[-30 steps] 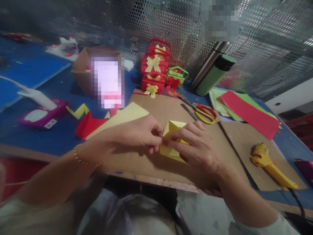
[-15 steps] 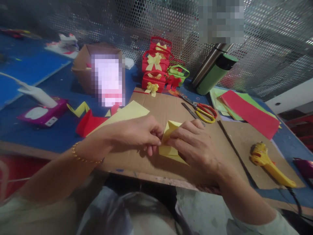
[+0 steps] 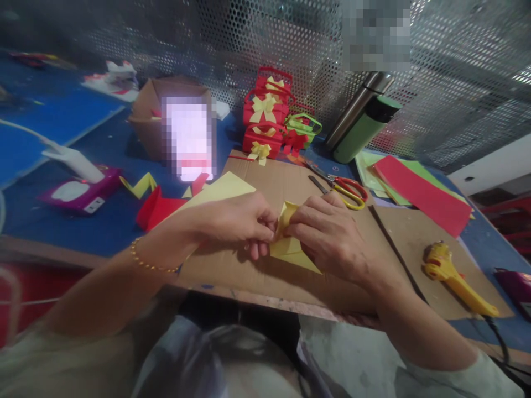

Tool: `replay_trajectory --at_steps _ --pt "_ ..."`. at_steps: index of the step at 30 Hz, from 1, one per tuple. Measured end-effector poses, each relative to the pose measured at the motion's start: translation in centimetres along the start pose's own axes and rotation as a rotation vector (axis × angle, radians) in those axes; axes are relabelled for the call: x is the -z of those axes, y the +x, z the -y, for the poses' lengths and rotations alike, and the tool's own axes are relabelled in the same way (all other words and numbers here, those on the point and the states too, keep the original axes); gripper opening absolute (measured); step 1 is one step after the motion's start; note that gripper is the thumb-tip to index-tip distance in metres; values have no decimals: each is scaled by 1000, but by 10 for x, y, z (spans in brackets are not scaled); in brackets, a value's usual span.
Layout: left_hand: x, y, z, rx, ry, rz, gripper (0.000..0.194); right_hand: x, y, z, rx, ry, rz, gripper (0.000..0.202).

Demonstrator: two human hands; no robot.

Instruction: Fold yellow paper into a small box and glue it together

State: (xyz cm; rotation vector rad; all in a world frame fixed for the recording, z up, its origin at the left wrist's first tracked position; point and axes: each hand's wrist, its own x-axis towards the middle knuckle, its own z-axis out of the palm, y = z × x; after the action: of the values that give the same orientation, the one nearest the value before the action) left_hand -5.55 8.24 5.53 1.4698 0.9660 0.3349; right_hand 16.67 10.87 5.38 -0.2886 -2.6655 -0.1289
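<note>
A folded piece of yellow paper (image 3: 295, 253) lies between my hands on the brown cardboard (image 3: 232, 279). My left hand (image 3: 249, 221) is closed, its thumb and fingertips pinched at the paper's left edge. From the right, my right hand (image 3: 327, 235) has its fingers wrapped over the raised part of the paper and hides some of it. A larger yellow sheet (image 3: 226, 189) lies beyond my left forearm, partly covered by it. Beside that sheet is a folded red paper (image 3: 155, 209).
Scissors (image 3: 348, 190) lie beyond my right hand. A yellow glue gun (image 3: 456, 279) rests on cardboard at right. Small red boxes with bows (image 3: 263, 119) stand at the back, near a green bottle (image 3: 365, 130), a lit phone (image 3: 188, 135) and a brown box (image 3: 145, 119).
The view has shifted slightly. The raised flap of the yellow paper stands narrower under my right fingers, and more of the paper's flat part shows below. Both hands stay on it.
</note>
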Motion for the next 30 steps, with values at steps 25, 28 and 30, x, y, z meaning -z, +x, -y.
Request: replay_trajectory --at_steps 25,28,30 --pt "2 4 1 -124 94 2 18 -3 1 -3 -31 -25 -57 26" --pt "1 3 -3 -119 60 1 19 -1 1 -3 -25 -45 -91 27" --pt "1 2 -5 -104 44 14 19 1 1 -3 -23 -50 -104 28"
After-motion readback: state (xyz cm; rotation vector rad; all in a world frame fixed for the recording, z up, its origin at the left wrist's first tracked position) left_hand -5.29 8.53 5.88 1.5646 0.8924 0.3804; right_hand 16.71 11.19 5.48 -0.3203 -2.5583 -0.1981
